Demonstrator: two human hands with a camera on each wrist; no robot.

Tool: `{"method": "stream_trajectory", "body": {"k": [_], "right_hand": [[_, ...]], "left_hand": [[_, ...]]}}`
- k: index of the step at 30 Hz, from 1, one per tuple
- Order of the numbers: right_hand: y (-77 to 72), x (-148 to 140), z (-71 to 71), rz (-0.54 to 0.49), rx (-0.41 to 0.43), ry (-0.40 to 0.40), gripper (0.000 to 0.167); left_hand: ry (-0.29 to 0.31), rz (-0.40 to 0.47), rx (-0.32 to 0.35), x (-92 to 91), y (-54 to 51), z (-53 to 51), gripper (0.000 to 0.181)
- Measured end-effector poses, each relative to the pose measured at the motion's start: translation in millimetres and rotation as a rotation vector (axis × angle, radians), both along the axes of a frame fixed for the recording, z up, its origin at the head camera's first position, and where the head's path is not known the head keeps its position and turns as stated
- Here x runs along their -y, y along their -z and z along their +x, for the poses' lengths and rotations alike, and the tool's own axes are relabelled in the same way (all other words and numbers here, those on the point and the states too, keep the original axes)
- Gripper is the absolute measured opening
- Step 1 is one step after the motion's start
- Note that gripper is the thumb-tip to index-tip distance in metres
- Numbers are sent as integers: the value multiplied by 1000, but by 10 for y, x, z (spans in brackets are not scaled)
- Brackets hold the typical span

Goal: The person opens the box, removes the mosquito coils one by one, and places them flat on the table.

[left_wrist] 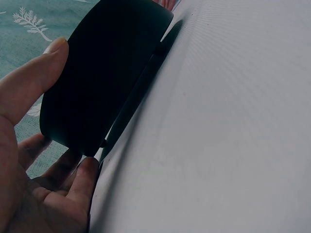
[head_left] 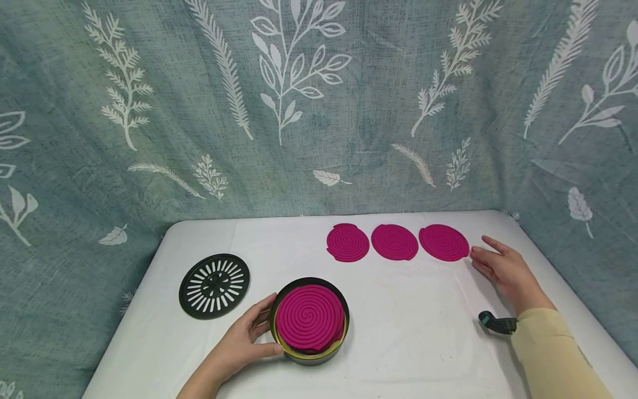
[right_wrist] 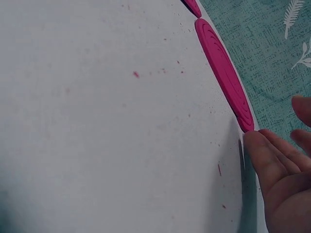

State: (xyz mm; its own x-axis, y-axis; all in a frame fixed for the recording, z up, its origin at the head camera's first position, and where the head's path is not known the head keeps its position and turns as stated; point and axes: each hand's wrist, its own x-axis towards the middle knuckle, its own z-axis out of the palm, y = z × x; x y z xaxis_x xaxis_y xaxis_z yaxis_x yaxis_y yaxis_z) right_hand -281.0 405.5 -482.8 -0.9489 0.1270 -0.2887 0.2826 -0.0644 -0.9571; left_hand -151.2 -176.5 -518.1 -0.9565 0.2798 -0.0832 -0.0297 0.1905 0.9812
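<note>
My left hand grips the left side of a round dark tin, thumb at the near side and fingers behind. In the left wrist view the tin's dark side wall fills the space beside the thumb. Pink mosquito coils are stacked inside the tin. Three more pink coils lie in a row at the back: a left one, a middle one and a right one. At the right coil's outer edge is my right hand, fingers loosely extended, a fingertip seemingly touching it.
A black slotted round lid lies flat on the left of the white table. Small pink crumbs are scattered on the surface near the right hand. Behind the table hangs a green leaf-patterned cloth.
</note>
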Motion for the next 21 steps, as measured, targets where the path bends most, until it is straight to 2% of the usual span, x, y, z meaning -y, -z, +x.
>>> {"method": "stream_trajectory", "body": {"k": [13, 21], "right_hand": [[-38, 154, 189, -66, -84, -51, 90], [-78, 361, 359, -10, -139, -121, 86]], "left_hand": [[-4, 2, -2, 2, 2, 1, 106], [-11, -19, 2, -9, -22, 8, 108]]}}
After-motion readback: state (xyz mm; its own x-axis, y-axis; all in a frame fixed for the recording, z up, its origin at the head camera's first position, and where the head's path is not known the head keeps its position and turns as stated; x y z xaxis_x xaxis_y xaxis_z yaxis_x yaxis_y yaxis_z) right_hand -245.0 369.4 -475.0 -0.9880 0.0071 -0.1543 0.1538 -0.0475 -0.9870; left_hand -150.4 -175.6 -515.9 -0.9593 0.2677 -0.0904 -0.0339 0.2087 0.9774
